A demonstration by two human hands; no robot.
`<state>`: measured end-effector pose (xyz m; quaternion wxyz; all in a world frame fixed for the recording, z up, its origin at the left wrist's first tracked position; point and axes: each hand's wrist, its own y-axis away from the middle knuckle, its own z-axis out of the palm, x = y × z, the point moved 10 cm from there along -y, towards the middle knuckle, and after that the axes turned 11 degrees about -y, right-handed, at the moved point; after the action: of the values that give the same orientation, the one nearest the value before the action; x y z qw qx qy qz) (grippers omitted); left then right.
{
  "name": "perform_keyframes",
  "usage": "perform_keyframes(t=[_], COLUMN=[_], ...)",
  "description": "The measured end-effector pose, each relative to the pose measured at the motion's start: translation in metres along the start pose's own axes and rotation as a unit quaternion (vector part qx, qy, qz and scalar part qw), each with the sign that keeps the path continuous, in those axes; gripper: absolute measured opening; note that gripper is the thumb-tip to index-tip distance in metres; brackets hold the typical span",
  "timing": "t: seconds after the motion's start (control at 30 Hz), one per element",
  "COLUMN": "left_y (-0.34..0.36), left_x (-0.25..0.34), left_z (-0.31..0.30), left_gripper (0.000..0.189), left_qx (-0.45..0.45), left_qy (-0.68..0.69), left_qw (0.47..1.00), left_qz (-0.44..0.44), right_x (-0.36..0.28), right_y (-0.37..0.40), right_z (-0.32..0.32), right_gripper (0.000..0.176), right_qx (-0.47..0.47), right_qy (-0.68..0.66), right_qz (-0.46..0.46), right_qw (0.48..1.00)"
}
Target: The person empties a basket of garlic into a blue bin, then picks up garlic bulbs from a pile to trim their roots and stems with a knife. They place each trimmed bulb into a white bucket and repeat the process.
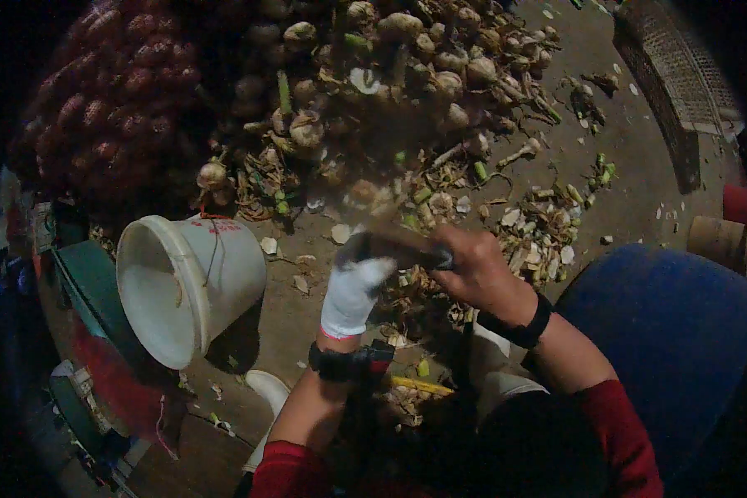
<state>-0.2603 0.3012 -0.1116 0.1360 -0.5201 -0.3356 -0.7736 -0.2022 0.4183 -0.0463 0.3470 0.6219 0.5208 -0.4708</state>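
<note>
My left hand (355,290), in a white glove with dark finger parts, is raised near the middle of the view. Its fingers look curled, but blur hides what is in them. My bare right hand (483,270) is wrapped round the dark handle of a knife-like tool (402,243), whose flat brownish part reaches left to the gloved fingers. Just beyond the hands, a pale blurred patch makes shapes hard to tell. Past it lies a large heap of garlic bulbs (307,129) with dry leaves and cut stems.
A white bucket (232,257) lies tilted at left, its mouth towards me. Behind it stands a full red mesh sack (100,108). A blue rounded container (664,324) is close on my right. Stem trimmings (548,236) litter the floor. A plastic crate (681,75) stands far right.
</note>
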Motion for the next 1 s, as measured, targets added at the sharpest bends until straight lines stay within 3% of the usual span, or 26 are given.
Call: perform_keyframes(t=[0.03, 0.1, 0.13, 0.2, 0.23, 0.27, 0.33, 0.37, 0.4, 0.47, 0.53, 0.57, 0.63, 0.87, 0.93, 1.0], left_y=[0.001, 0.003, -0.001, -0.008, -0.008, -0.007, -0.005, 0.000, 0.002, 0.004, 0.003, 0.002, 0.003, 0.018, 0.020, 0.023], left_x=[0.003, 0.037, 0.031, 0.017, 0.015, 0.008, 0.009, 0.017, 0.012, -0.003, -0.008, -0.027, -0.044, -0.007, 0.000, 0.010], left_z=[0.007, 0.013, 0.008, -0.007, 0.004, -0.004, 0.013, 0.000, 0.005, -0.005, -0.005, -0.018, -0.039, -0.027, -0.024, -0.021], left_gripper=[0.063, 0.064, 0.064, 0.050, 0.050, 0.050, 0.061, 0.069, 0.069, 0.092, 0.087, 0.075, 0.054, 0.046, 0.044, 0.042], left_qx=[-0.015, 0.048, 0.048, 0.069, 0.008, 0.007, -0.130, -0.010, -0.011, 0.046, 0.038, 0.078, 0.161, 0.132, 0.127, 0.121], left_qy=[-0.031, -0.163, -0.163, -0.309, -0.129, -0.130, -0.106, -0.157, -0.157, -0.131, -0.144, -0.152, -0.166, -0.149, -0.162, -0.177], left_qw=[0.999, 0.979, 0.979, 0.945, 0.991, 0.991, 0.985, 0.986, 0.986, 0.990, 0.988, 0.984, 0.971, 0.978, 0.977, 0.975], left_qz=[0.001, 0.111, 0.110, 0.083, 0.043, 0.041, 0.028, 0.061, 0.060, 0.030, 0.038, 0.046, 0.063, 0.063, 0.061, 0.059], right_x=[-0.009, -0.025, -0.033, -0.031, -0.029, -0.026, -0.011, -0.010, -0.006, 0.001, -0.008, -0.011, -0.028, -0.032, -0.035, -0.031], right_y=[0.001, 0.002, 0.003, 0.007, 0.010, 0.012, 0.011, 0.010, 0.007, 0.009, 0.012, 0.012, 0.016, 0.015, 0.014, 0.012], right_z=[0.001, -0.001, 0.001, 0.005, 0.008, 0.009, -0.005, -0.007, -0.021, -0.034, -0.017, -0.017, 0.008, 0.016, 0.016, 0.014], right_gripper=[0.037, 0.038, 0.039, 0.037, 0.036, 0.036, 0.031, 0.031, 0.028, 0.026, 0.028, 0.028, 0.027, 0.038, 0.024, 0.024], right_qx=[-0.022, -0.028, -0.032, -0.048, -0.064, -0.064, 0.002, 0.003, 0.051, 0.100, 0.011, 0.010, -0.104, -0.123, -0.115, -0.106], right_qy=[0.052, 0.079, 0.104, 0.118, 0.133, 0.132, 0.022, 0.022, 0.019, 0.016, 0.033, 0.033, 0.136, 0.162, 0.168, 0.160], right_qz=[-0.029, -0.053, -0.078, -0.069, -0.060, -0.059, -0.012, -0.011, 0.016, 0.045, -0.019, -0.018, -0.061, -0.046, -0.077, -0.094], right_qw=[0.998, 0.995, 0.991, 0.989, 0.987, 0.988, 1.000, 1.000, 0.998, 0.994, 0.999, 0.999, 0.983, 0.978, 0.976, 0.977])
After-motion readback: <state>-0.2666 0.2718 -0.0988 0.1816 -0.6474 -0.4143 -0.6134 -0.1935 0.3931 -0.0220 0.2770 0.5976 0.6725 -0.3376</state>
